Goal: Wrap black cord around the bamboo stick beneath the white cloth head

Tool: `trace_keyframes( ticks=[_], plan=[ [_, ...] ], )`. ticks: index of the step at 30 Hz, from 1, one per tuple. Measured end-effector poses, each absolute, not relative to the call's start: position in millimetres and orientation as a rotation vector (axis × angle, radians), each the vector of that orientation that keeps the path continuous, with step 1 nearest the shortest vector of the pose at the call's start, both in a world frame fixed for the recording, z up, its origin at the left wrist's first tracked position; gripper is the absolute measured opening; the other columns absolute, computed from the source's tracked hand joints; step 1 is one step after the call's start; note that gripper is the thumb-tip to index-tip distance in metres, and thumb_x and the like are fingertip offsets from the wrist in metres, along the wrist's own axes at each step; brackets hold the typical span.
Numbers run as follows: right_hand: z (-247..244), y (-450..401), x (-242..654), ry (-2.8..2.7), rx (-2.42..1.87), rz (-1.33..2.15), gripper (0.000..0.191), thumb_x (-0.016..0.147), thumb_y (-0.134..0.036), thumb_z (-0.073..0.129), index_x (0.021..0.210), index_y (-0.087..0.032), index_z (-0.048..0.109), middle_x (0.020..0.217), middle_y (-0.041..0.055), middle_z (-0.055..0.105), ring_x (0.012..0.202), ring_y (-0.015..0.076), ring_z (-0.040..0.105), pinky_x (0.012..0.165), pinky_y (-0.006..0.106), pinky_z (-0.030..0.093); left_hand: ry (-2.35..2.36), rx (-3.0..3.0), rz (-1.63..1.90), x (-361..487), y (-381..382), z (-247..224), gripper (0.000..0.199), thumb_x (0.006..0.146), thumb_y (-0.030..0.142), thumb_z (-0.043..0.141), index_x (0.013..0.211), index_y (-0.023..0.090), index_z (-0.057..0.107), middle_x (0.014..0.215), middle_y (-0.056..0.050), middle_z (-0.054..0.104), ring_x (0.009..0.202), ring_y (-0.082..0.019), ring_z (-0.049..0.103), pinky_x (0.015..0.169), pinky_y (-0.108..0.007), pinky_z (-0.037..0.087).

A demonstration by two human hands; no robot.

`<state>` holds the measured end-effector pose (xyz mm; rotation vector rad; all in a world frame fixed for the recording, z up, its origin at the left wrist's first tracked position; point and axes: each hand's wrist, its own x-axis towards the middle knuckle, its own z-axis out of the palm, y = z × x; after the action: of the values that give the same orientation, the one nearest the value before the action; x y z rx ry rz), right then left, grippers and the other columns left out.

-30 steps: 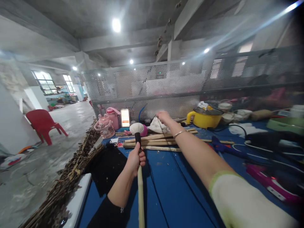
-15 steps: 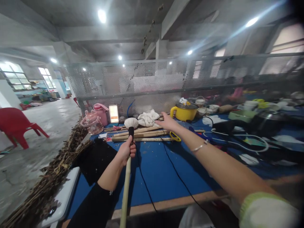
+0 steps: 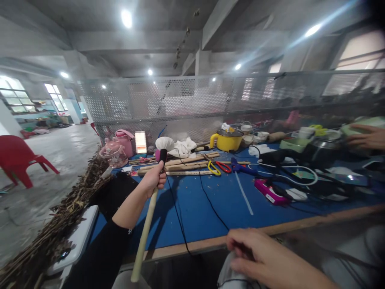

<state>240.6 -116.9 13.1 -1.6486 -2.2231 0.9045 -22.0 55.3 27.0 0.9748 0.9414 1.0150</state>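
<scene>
My left hand (image 3: 152, 179) is closed around a pale wooden stick with a white cloth-padded head (image 3: 164, 143) and a black-wrapped neck, perhaps a mallet. It is tilted, its head up and away from me and its lower end above the table edge. Near my lap, at the table's front edge, my right hand (image 3: 255, 251) is loosely curled, thumb apart from the fingers, with nothing visible in it. Several wooden sticks (image 3: 180, 165) lie behind the left hand, beside a white cloth (image 3: 184, 147). Yellow-handled scissors (image 3: 214, 168) and red-handled scissors (image 3: 224, 167) lie there too.
A black cord (image 3: 207, 194) crosses the blue tabletop (image 3: 207, 224). A yellow pot (image 3: 228, 140), blue glue gun (image 3: 240, 166) and pink power strip (image 3: 270, 192) stand or lie rightward. Another person's hand (image 3: 368, 137) touches a green container. Dried stems (image 3: 81, 188) lie left.
My right hand has come back from the white cloth to my lap. My left hand still grips the padded stick, whose lower end has swung left.
</scene>
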Motion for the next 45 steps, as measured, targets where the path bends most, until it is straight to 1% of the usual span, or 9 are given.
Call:
trace_keyframes(
  ticks=[5, 11, 18, 28, 32, 36, 40, 43, 45],
  plan=[
    [9, -79, 236, -2.044, -1.428, 0.879, 0.014, 0.075, -0.029, 0.054, 0.084, -0.019, 0.056, 0.083, 0.0005, 0.060, 0.077, 0.0141, 0.054, 0.069, 0.023, 0.039, 1.012, 1.130, 0.927, -10, 39, 29, 0.040, 0.074, 0.058, 0.050, 0.070, 0.020, 0.038, 0.047, 0.010, 0.022, 0.034, -0.003, 0.019, 0.033, -0.014, 0.015],
    [-11, -56, 243, -2.040, -2.025, 0.288, 0.023, 0.076, -0.041, 0.052, 0.071, -0.019, 0.052, 0.072, 0.0073, 0.062, 0.067, 0.0226, 0.057, 0.057, 0.030, 0.033, 1.055, 1.270, 0.887, -7, 19, 34, 0.039, 0.074, 0.059, 0.049, 0.073, 0.021, 0.040, 0.049, 0.009, 0.025, 0.035, -0.004, 0.022, 0.033, -0.015, 0.016],
    [-16, -60, 233, -2.376, -2.046, 0.216, 0.018, 0.081, -0.016, 0.044, 0.074, -0.016, 0.060, 0.081, 0.0133, 0.068, 0.077, 0.0267, 0.063, 0.059, 0.031, 0.033, 1.090, 1.274, 0.923, -13, 26, 31, 0.039, 0.075, 0.059, 0.049, 0.072, 0.021, 0.038, 0.049, 0.009, 0.024, 0.035, -0.004, 0.022, 0.033, -0.015, 0.017],
    [2, -109, 184, -2.524, -1.176, 1.295, 0.017, 0.064, -0.019, 0.051, 0.067, -0.028, 0.065, 0.059, -0.0061, 0.059, 0.052, 0.0110, 0.049, 0.046, 0.020, 0.031, 1.098, 1.299, 0.935, -27, 24, 51, 0.038, 0.077, 0.056, 0.048, 0.070, 0.021, 0.037, 0.049, 0.009, 0.025, 0.035, -0.004, 0.021, 0.032, -0.015, 0.017],
    [11, -102, 194, -2.519, -1.303, 1.200, 0.005, 0.060, -0.023, 0.057, 0.058, -0.026, 0.060, 0.052, -0.0062, 0.052, 0.049, 0.0111, 0.047, 0.045, 0.021, 0.028, 1.104, 1.306, 0.897, -31, 15, 51, 0.037, 0.077, 0.056, 0.048, 0.072, 0.021, 0.039, 0.050, 0.009, 0.025, 0.035, -0.004, 0.022, 0.033, -0.015, 0.018],
    [20, -68, 198, -2.065, -1.376, 1.040, 0.027, 0.073, -0.037, 0.052, 0.054, -0.018, 0.046, 0.050, -0.0045, 0.041, 0.050, 0.0099, 0.039, 0.049, 0.022, 0.030, 1.088, 1.307, 0.821, -22, 6, 43, 0.038, 0.076, 0.058, 0.047, 0.072, 0.021, 0.037, 0.049, 0.009, 0.026, 0.035, -0.004, 0.021, 0.033, -0.015, 0.016],
    [20, -29, 183, -1.543, -1.154, 1.075, 0.018, 0.063, -0.025, 0.057, 0.078, -0.020, 0.046, 0.075, -0.0011, 0.051, 0.072, 0.0130, 0.050, 0.068, 0.025, 0.041, 1.093, 1.322, 0.782, -4, 3, 28, 0.038, 0.074, 0.057, 0.050, 0.071, 0.021, 0.036, 0.048, 0.010, 0.028, 0.034, -0.004, 0.023, 0.033, -0.016, 0.014],
    [15, -7, 166, -1.345, -0.919, 1.305, 0.059, 0.049, -0.011, 0.051, 0.106, -0.023, 0.041, 0.102, 0.0034, 0.053, 0.096, 0.0161, 0.052, 0.083, 0.027, 0.041, 1.098, 1.397, 0.841, 6, 5, 16, 0.035, 0.074, 0.052, 0.052, 0.068, 0.020, 0.041, 0.046, 0.008, 0.032, 0.034, -0.004, 0.025, 0.035, -0.017, 0.015],
    [11, 4, 159, -1.335, -0.823, 1.388, 0.068, 0.046, -0.009, 0.045, 0.113, -0.024, 0.038, 0.105, 0.0038, 0.053, 0.096, 0.0161, 0.053, 0.083, 0.026, 0.041, 1.109, 1.445, 0.880, 9, 7, 10, 0.034, 0.074, 0.051, 0.053, 0.068, 0.018, 0.045, 0.045, 0.007, 0.035, 0.035, -0.005, 0.028, 0.035, -0.019, 0.015]
  ],
)
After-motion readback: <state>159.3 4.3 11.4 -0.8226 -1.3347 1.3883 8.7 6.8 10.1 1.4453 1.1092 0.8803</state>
